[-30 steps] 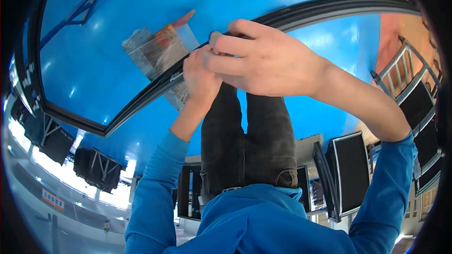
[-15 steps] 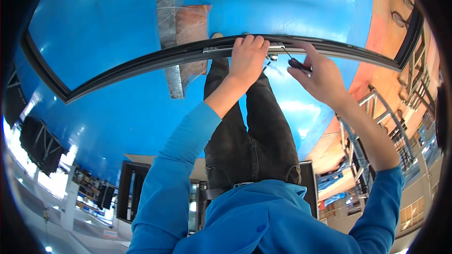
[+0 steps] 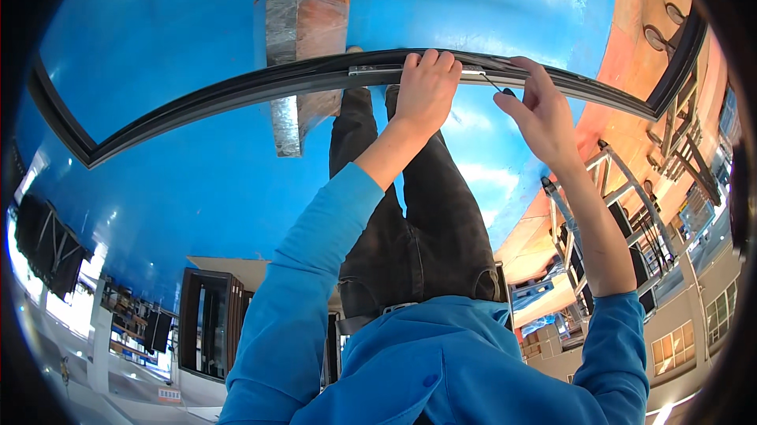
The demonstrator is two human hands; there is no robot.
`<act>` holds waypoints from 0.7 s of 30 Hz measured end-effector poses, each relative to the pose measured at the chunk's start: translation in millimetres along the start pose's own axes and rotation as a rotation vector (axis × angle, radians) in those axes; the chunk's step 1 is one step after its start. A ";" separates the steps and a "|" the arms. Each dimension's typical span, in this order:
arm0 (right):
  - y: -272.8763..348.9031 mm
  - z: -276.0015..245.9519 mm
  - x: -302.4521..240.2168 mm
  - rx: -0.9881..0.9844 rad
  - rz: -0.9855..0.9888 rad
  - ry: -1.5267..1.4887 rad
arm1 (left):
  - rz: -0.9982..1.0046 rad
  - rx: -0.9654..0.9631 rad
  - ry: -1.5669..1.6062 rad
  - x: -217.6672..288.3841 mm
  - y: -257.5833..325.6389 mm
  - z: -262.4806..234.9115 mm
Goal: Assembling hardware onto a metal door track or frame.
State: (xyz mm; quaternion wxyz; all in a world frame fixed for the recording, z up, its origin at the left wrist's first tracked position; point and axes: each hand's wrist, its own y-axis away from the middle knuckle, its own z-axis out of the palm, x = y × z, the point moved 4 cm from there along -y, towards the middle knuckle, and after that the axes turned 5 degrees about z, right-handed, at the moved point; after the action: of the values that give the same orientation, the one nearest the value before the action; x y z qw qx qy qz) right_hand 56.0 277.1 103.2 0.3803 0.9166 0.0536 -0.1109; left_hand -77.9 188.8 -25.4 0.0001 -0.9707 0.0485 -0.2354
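Gripping from above, the left hand (image 3: 426, 86) curls four fingers over the upper edge of a dark window frame (image 3: 236, 90), fully closed on the rail beside a pale metal fitting (image 3: 378, 70) set into it. Just to its right, the right hand (image 3: 544, 113) pinches a thin dark-handled tool (image 3: 498, 87) between thumb and fingertips, the slim shaft angled up toward the same rail near the fitting; whether the tip is seated there cannot be told. The frame arcs across a glossy blue floor (image 3: 158, 180), running from a corner at the far left to another near stacked metal racks (image 3: 631, 188) on the right. Below it lies a flat package wrapped in clear film (image 3: 303, 23), well apart from both hands. The person's dark-trousered legs (image 3: 426, 212) stand directly under the work. Risks, as judged: the tool looks lightly held and could skate off the narrow rail, scratching the finish or jabbing the left hand's knuckles beside it. A one-handed hold on so long a frame may also let it twist or tip.
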 end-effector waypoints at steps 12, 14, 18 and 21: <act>24.6 0.1 -31.9 0.282 -0.420 -0.089 | -0.212 0.257 0.277 -120.9 72.8 -86.3; 28.0 10.2 -53.2 0.267 -0.447 -0.164 | -0.213 0.231 0.212 -128.0 87.2 -88.7; 25.0 55.2 -80.4 0.103 -0.414 -0.407 | -0.143 0.060 0.238 -131.7 90.4 -80.2; 25.0 70.9 -95.3 0.092 -0.432 -0.412 | -0.150 0.029 0.228 -138.6 91.2 -74.5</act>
State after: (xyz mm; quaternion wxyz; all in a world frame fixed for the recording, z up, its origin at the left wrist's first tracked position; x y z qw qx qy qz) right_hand -43.3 207.9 94.9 0.3089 0.8584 0.1638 -0.3753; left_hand -243.1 112.8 -24.6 -0.0090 -0.9384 -0.0278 -0.3443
